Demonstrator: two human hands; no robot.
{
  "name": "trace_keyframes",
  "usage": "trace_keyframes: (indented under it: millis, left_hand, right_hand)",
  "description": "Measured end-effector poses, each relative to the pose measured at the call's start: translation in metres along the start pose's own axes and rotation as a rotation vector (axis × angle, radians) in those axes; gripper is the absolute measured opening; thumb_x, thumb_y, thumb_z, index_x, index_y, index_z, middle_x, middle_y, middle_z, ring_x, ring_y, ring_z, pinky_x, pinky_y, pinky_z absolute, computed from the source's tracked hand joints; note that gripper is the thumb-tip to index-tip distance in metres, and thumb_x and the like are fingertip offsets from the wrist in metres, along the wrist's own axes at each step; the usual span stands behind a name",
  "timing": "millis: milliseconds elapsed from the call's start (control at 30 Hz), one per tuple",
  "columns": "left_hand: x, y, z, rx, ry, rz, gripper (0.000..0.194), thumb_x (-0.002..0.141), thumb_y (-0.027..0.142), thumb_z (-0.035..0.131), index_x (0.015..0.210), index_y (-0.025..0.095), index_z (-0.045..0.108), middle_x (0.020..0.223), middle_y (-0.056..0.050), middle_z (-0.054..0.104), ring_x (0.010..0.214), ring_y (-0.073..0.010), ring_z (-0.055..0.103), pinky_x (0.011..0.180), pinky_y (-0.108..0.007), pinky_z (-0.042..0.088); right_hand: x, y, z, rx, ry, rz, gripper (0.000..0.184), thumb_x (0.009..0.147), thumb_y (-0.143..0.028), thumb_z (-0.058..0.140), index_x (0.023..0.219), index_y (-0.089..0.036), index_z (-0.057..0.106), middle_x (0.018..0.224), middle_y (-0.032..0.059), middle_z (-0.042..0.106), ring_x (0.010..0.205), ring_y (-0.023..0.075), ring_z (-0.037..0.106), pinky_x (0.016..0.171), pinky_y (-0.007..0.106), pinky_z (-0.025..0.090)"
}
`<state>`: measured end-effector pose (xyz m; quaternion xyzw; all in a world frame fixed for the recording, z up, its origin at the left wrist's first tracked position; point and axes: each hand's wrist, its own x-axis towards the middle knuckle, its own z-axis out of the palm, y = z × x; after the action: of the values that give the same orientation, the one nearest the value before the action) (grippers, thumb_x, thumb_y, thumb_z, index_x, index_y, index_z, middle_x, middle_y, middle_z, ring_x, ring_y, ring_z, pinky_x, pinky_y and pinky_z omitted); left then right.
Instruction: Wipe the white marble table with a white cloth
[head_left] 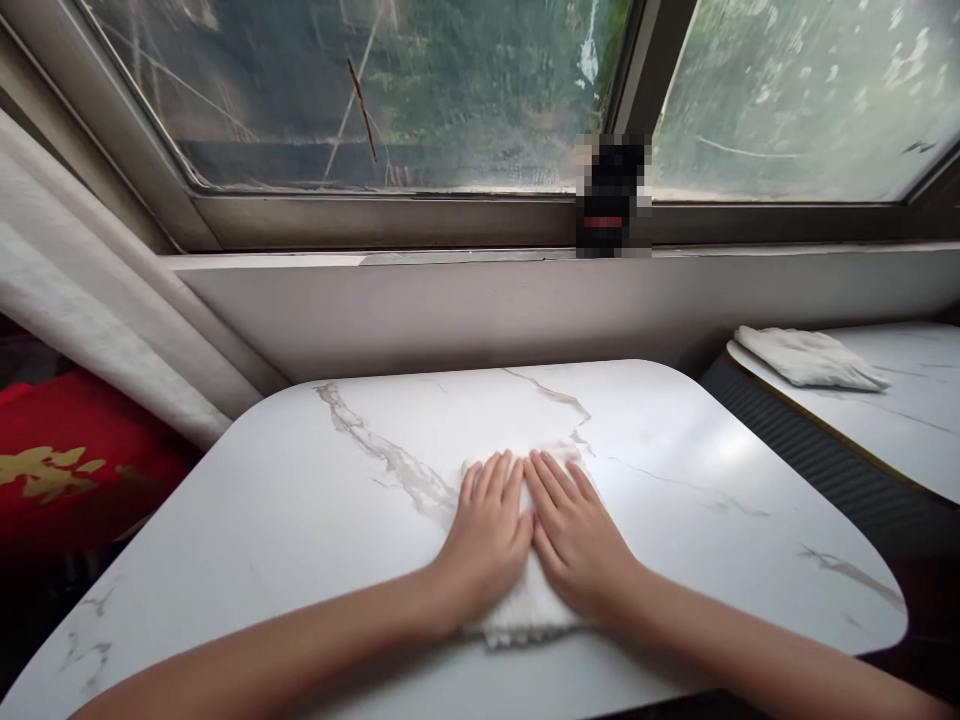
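Observation:
A white cloth (529,610) lies flat on the marble-patterned white table (300,520), close to its middle. My left hand (487,535) rests palm down on the cloth, its fingers stretched forward. Beside it, my right hand (574,530) presses on the same cloth, also flat, with fingers extended. The two hands nearly meet at the thumbs and index fingers. Much of the cloth is hidden beneath them; its ruffled near edge and a strip at the far side show.
A second marble-patterned table (915,400) at the right bears a folded white cloth (810,358). Behind the tables runs a window sill (450,258) under a framed window. A pale curtain (90,270) and a red cloth item with gold marks (82,460) are at the left.

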<state>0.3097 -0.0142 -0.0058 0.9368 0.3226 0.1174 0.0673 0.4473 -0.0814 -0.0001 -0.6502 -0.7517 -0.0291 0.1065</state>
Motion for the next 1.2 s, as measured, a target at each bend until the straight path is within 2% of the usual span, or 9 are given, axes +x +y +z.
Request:
trace_keyframes:
  millis: [133, 233, 333, 467, 633, 733, 833, 1033, 1200]
  left_hand:
    - [0.057, -0.045, 0.005, 0.029, 0.109, -0.138, 0.047, 0.094, 0.024, 0.028, 0.137, 0.009, 0.038, 0.145, -0.01, 0.036, 0.134, -0.0208, 0.029, 0.112, -0.041, 0.018]
    - [0.096, -0.082, 0.005, 0.044, 0.161, -0.177, 0.045, 0.093, 0.023, 0.03, 0.134, 0.009, 0.042, 0.141, -0.011, 0.042, 0.131, -0.0208, 0.034, 0.112, -0.04, 0.019]
    - [0.124, -0.111, 0.004, 0.046, 0.166, -0.19, 0.044, 0.092, 0.023, 0.03, 0.132, 0.012, 0.044, 0.141, -0.009, 0.042, 0.132, -0.0206, 0.033, 0.112, -0.04, 0.018]
    - [0.142, -0.128, 0.004, 0.042, 0.162, -0.226, 0.043, 0.093, 0.023, 0.03, 0.132, 0.013, 0.044, 0.141, -0.009, 0.042, 0.133, -0.0221, 0.031, 0.112, -0.042, 0.016]
    - [0.141, -0.123, 0.004, 0.047, 0.159, -0.247, 0.043, 0.093, 0.024, 0.031, 0.133, 0.013, 0.043, 0.142, -0.009, 0.041, 0.133, -0.0218, 0.031, 0.112, -0.043, 0.015]
    - [0.128, -0.114, 0.003, 0.052, 0.149, -0.266, 0.044, 0.094, 0.025, 0.029, 0.134, 0.012, 0.042, 0.143, -0.01, 0.039, 0.134, -0.0216, 0.029, 0.112, -0.043, 0.015]
    - [0.099, -0.101, 0.001, 0.069, 0.146, -0.244, 0.045, 0.094, 0.024, 0.028, 0.135, 0.01, 0.04, 0.144, -0.011, 0.038, 0.135, -0.0222, 0.028, 0.113, -0.043, 0.015]
    - [-0.004, -0.062, -0.012, 0.067, 0.11, -0.104, 0.046, 0.095, 0.026, 0.029, 0.137, 0.011, 0.037, 0.146, -0.01, 0.034, 0.136, -0.0223, 0.025, 0.113, -0.046, 0.015]
    - [-0.087, -0.035, -0.03, 0.062, 0.073, -0.046, 0.05, 0.094, 0.024, 0.032, 0.143, 0.014, 0.027, 0.149, -0.008, 0.028, 0.138, -0.0232, 0.019, 0.113, -0.047, 0.017]
  right_hand:
    - [0.077, 0.016, 0.012, 0.0, 0.021, 0.056, 0.054, 0.09, -0.023, 0.028, 0.141, -0.006, 0.034, 0.146, 0.0124, 0.033, 0.136, 0.0246, 0.027, 0.11, 0.045, 0.02]
    - [0.131, 0.027, 0.025, 0.022, 0.038, 0.081, 0.054, 0.091, -0.024, 0.025, 0.141, -0.006, 0.032, 0.147, 0.0122, 0.032, 0.136, 0.0229, 0.025, 0.111, 0.045, 0.016]
    - [0.169, 0.034, 0.035, 0.038, 0.047, 0.103, 0.053, 0.091, -0.023, 0.026, 0.141, -0.005, 0.031, 0.147, 0.0123, 0.031, 0.137, 0.0222, 0.024, 0.111, 0.044, 0.015]
    - [0.191, 0.04, 0.04, 0.025, 0.078, 0.125, 0.052, 0.091, -0.023, 0.027, 0.14, -0.006, 0.034, 0.147, 0.0127, 0.034, 0.136, 0.024, 0.024, 0.11, 0.042, 0.016]
    - [0.189, 0.041, 0.04, 0.006, 0.091, 0.119, 0.051, 0.091, -0.022, 0.029, 0.14, -0.008, 0.035, 0.147, 0.0127, 0.033, 0.136, 0.0249, 0.025, 0.11, 0.04, 0.016]
    - [0.178, 0.034, 0.035, 0.023, 0.068, 0.12, 0.051, 0.091, -0.022, 0.028, 0.14, -0.01, 0.035, 0.147, 0.0107, 0.034, 0.136, 0.0234, 0.026, 0.11, 0.039, 0.016]
    - [0.153, 0.019, 0.03, 0.052, 0.049, 0.111, 0.051, 0.091, -0.023, 0.028, 0.141, -0.01, 0.035, 0.147, 0.0108, 0.032, 0.137, 0.0232, 0.024, 0.111, 0.039, 0.015]
    - [0.059, -0.035, 0.022, 0.275, 0.014, 0.082, 0.055, 0.091, -0.029, 0.029, 0.143, -0.013, 0.029, 0.15, 0.0074, 0.024, 0.14, 0.0188, 0.014, 0.113, 0.042, 0.01]
    - [-0.007, -0.079, 0.017, 0.518, -0.019, -0.029, 0.066, 0.089, -0.034, 0.038, 0.148, -0.021, 0.012, 0.153, 0.0024, 0.013, 0.14, 0.0206, 0.005, 0.114, 0.048, 0.002]
